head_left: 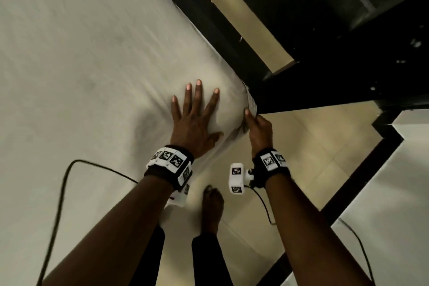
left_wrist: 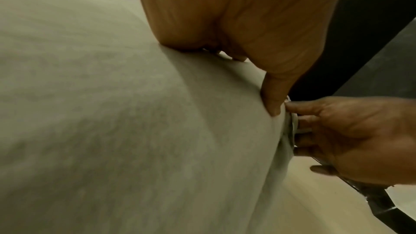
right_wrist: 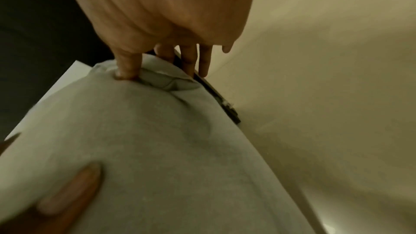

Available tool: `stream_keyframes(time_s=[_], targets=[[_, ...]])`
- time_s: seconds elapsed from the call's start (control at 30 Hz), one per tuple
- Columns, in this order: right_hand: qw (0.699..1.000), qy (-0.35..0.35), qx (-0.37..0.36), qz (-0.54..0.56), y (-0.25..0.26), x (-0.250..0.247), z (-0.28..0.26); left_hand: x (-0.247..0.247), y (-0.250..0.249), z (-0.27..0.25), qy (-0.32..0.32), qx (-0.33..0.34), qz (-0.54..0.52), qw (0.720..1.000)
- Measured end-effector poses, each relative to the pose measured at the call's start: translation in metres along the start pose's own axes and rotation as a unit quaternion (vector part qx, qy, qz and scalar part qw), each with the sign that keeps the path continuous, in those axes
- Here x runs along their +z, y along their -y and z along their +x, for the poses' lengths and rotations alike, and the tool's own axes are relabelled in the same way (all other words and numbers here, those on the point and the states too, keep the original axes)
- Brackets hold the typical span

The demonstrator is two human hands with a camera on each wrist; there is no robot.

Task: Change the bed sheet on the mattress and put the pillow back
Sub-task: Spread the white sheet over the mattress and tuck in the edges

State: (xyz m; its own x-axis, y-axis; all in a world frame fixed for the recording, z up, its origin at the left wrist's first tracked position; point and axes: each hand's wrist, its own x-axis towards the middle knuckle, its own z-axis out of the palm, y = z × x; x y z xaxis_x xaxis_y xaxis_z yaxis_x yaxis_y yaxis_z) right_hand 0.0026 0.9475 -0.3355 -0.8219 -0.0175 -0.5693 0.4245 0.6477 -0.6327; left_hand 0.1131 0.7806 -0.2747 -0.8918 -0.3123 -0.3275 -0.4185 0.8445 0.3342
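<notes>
A pale bed sheet (head_left: 92, 53) covers the mattress and fills the left of the head view. My left hand (head_left: 195, 121) lies flat on it with fingers spread, just inside the near right corner (head_left: 243, 97). My right hand (head_left: 257, 127) is at that corner: its thumb (right_wrist: 127, 67) presses on the bunched sheet edge (right_wrist: 162, 79), while the other fingers (right_wrist: 202, 60) point straight down along the mattress side. In the left wrist view the right hand (left_wrist: 360, 140) has its fingertips hidden behind the sheet fold (left_wrist: 288, 134). No pillow is in view.
A dark bed frame rail (head_left: 209, 18) runs along the far side of the mattress, with black furniture (head_left: 348, 30) beyond it. Beige tiled floor (head_left: 313, 146) lies to the right, with my bare foot (head_left: 212, 206) on it. A black cable (head_left: 60, 204) loops over the sheet.
</notes>
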Motion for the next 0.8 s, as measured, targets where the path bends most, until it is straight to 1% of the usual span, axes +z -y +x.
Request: stream_keyframes(time_s=[0.03, 0.1, 0.13, 0.2, 0.27, 0.37, 0.43, 0.47, 0.53, 0.57, 0.6, 0.63, 0.67, 0.7, 0.73, 0.77, 0.8], targets=[[1.000, -0.002, -0.007, -0.005, -0.004, 0.006, 0.012, 0.000, 0.001, 0.000, -0.001, -0.001, 0.003, 1.000], [1.000, -0.026, 0.008, -0.014, 0.008, 0.008, 0.016, -0.001, 0.002, -0.001, 0.002, -0.002, 0.006, 1.000], [0.998, -0.045, 0.024, -0.033, 0.015, 0.004, 0.014, -0.001, 0.002, 0.000, 0.001, -0.001, 0.006, 1.000], [0.990, -0.079, 0.050, -0.106, 0.024, -0.010, 0.010, -0.001, 0.002, 0.000, -0.002, 0.001, 0.005, 1.000], [0.983, -0.093, 0.082, -0.138, 0.030, -0.021, 0.012, -0.001, 0.000, 0.000, 0.000, -0.005, -0.005, 1.000], [0.979, -0.097, 0.085, -0.155, 0.035, -0.018, 0.014, -0.003, -0.003, 0.000, 0.010, -0.020, -0.006, 1.000], [0.975, -0.099, 0.068, -0.185, 0.033, -0.012, 0.007, -0.004, -0.003, -0.001, 0.010, -0.017, -0.012, 1.000], [0.972, -0.114, 0.055, -0.196, 0.026, -0.010, 0.003, -0.004, -0.003, 0.000, 0.013, -0.012, -0.018, 1.000], [0.973, -0.141, 0.021, -0.182, 0.012, -0.013, -0.012, -0.008, 0.000, 0.000, 0.026, -0.006, -0.034, 0.999], [0.972, -0.158, -0.004, -0.171, 0.005, -0.017, -0.022, -0.010, 0.002, -0.002, 0.032, -0.006, -0.046, 0.998], [0.966, -0.185, -0.043, -0.176, 0.001, -0.022, -0.033, -0.014, 0.003, -0.005, 0.033, -0.003, -0.071, 0.997], [0.950, -0.216, -0.095, -0.206, -0.002, -0.027, -0.043, -0.019, 0.002, -0.011, 0.029, -0.002, -0.122, 0.992], [0.924, -0.242, -0.157, -0.251, -0.004, -0.032, -0.054, -0.025, -0.001, -0.021, 0.017, -0.007, -0.203, 0.979], [0.896, -0.251, -0.225, -0.288, -0.005, -0.036, -0.063, -0.030, -0.004, -0.033, -0.004, -0.022, -0.296, 0.955], [0.877, -0.239, -0.286, -0.304, -0.006, -0.038, -0.073, -0.034, -0.009, -0.048, -0.026, -0.051, -0.380, 0.923], [0.874, -0.212, -0.332, -0.286, -0.006, -0.038, -0.079, -0.036, -0.016, -0.065, -0.040, -0.089, -0.447, 0.889], [0.882, -0.178, -0.359, -0.248, -0.008, -0.037, -0.082, -0.034, -0.020, -0.082, -0.046, -0.138, -0.510, 0.848]])
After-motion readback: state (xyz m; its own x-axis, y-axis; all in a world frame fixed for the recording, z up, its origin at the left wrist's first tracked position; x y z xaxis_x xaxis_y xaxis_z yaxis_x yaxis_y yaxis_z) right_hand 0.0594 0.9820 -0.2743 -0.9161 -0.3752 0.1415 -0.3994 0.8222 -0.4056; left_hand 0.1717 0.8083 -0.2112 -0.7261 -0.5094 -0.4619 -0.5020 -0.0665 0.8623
